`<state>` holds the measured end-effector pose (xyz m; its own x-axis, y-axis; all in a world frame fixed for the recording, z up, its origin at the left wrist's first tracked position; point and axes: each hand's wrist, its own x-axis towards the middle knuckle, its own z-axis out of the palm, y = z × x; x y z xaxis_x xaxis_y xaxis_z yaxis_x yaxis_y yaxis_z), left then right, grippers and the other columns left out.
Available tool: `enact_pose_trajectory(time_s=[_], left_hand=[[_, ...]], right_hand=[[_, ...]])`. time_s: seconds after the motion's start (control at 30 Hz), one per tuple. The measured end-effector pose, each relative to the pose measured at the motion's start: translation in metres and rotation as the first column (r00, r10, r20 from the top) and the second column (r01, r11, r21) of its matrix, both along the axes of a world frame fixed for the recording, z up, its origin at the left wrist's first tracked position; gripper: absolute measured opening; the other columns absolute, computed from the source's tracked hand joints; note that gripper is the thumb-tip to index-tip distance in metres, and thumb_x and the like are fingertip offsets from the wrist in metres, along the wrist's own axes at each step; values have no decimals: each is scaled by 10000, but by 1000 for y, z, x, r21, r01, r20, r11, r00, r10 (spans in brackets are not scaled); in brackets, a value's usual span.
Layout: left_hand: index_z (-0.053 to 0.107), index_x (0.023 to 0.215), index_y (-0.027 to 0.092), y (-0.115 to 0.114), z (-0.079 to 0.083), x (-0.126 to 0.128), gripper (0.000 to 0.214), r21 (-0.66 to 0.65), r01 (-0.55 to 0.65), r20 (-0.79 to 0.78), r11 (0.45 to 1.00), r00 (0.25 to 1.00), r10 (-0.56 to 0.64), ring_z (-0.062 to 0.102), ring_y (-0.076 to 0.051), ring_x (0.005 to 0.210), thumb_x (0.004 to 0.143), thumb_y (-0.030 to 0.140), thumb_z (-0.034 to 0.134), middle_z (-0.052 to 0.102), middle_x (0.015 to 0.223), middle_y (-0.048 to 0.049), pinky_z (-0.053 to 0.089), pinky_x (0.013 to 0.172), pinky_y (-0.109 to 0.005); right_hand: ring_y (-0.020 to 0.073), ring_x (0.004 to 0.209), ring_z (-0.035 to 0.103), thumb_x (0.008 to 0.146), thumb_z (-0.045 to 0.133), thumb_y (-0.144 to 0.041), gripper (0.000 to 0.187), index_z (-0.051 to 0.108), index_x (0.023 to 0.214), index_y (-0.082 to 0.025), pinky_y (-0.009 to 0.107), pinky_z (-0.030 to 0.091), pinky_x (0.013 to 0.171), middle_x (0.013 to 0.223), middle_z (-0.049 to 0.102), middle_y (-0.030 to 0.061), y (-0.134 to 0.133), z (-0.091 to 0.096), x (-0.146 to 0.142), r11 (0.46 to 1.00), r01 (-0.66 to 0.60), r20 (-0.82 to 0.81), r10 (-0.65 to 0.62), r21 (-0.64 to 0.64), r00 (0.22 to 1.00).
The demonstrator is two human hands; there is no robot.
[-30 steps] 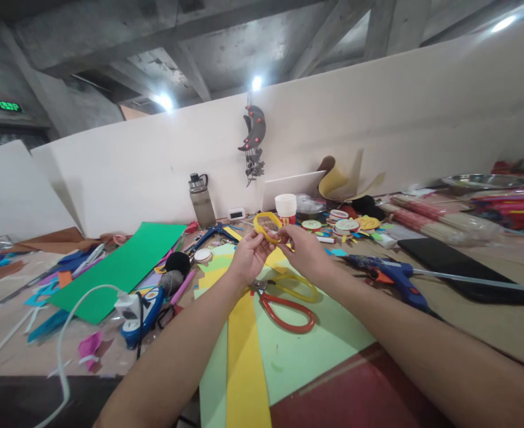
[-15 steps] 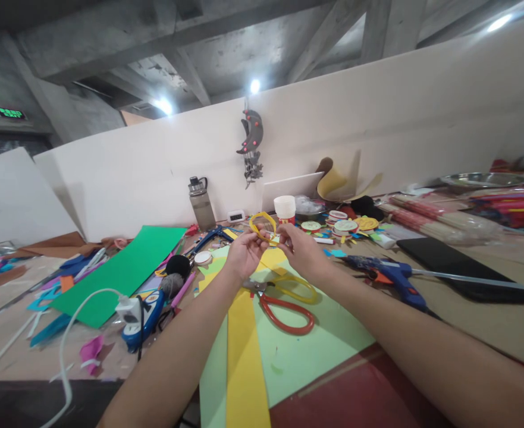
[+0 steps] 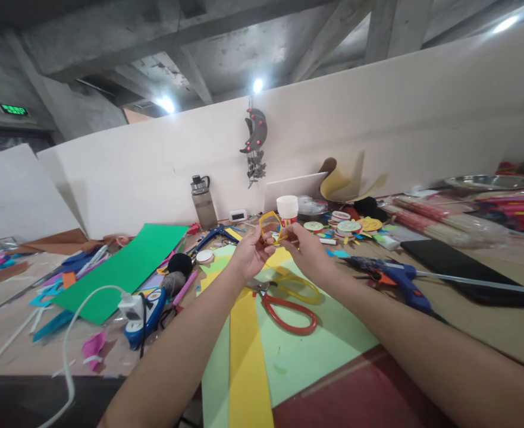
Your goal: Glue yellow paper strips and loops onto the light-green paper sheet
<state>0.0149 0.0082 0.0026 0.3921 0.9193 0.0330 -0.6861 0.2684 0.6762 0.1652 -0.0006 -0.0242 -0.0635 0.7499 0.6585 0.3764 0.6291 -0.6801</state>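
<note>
Between my two hands is a thin yellow strip bent into a ring (image 3: 269, 221), held up over the table. My left hand (image 3: 251, 254) pinches its left and lower side. The fingers of my right hand (image 3: 304, 246) are closed on its lower right side; the fingertips partly hide the strip there. Just below my hands, a pair of scissors (image 3: 291, 327) with one orange-red and one yellow handle lies on light green sheets (image 3: 315, 356). A long yellow strip (image 3: 249, 368) runs under the scissors' blades toward me.
On the right lie a blue glue gun (image 3: 402, 276) and a black phone-like slab (image 3: 467, 276). A green sheet (image 3: 123, 273), a power strip (image 3: 146, 318) and a white cable are at left. A water bottle (image 3: 204, 205) and a white cup (image 3: 287, 206) stand at the back.
The yellow ring has turned in my fingers and its opening now faces me more. My hands stay close together in nearly the same place. The whole view has shifted slightly.
</note>
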Motion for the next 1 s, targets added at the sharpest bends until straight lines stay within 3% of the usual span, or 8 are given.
enact_pose_trajectory(time_s=[0.1, 0.23, 0.37, 0.5, 0.77, 1.0], left_hand=[[596, 867, 79, 2, -2, 1, 258, -54, -10, -2, 998, 1000, 10, 448, -54, 485, 932, 277, 444, 464, 589, 7, 357, 410, -147], [595, 849, 87, 2, -3, 1, 257, -90, 7, -28, 996, 1000, -10, 401, -44, 439, 927, 289, 457, 448, 558, 17, 337, 391, -141], [597, 870, 94, 1, -2, 2, 271, -114, 7, -21, 993, 1000, -9, 420, -49, 438, 929, 315, 450, 445, 550, 25, 338, 389, -148], [604, 848, 111, -3, -1, 4, 274, -105, 18, -30, 994, 999, -22, 502, -71, 505, 911, 349, 483, 548, 625, -7, 381, 415, -165], [643, 872, 103, -3, -4, 5, 178, -27, -15, -54, 1000, 998, 14, 505, -58, 523, 859, 271, 586, 541, 621, 4, 432, 493, -163], [629, 848, 111, -1, -8, 4, 191, 47, -42, -72, 998, 996, 46, 578, -93, 625, 880, 281, 547, 618, 732, -26, 465, 567, -206]], right_hand=[[164, 710, 553, 741, 616, -249, 239, 452, 914, -233, 333, 476, 624, 839, 561, 5, 2, 0, -4, 980, -135, -261, 93, -146, 961], [141, 703, 575, 644, 708, -255, 383, 496, 960, -216, 273, 458, 581, 803, 616, -10, 3, 2, -7, 893, -360, -500, 190, -269, 845], [103, 646, 546, 625, 740, -286, 322, 602, 900, -195, 236, 423, 568, 764, 639, -13, 2, 3, -6, 839, -444, -538, 228, -315, 811], [96, 646, 544, 619, 754, -302, 254, 651, 829, -202, 230, 418, 589, 752, 654, -20, 0, 2, -7, 799, -499, -575, 245, -337, 781], [103, 670, 581, 587, 811, -326, 267, 660, 779, -220, 240, 449, 619, 799, 687, -13, 1, 2, -4, 705, -633, -776, 189, -320, 602], [127, 728, 605, 603, 803, -364, 291, 657, 801, -208, 252, 471, 652, 811, 688, 7, 4, 3, -3, 746, -600, -784, 174, -291, 596]])
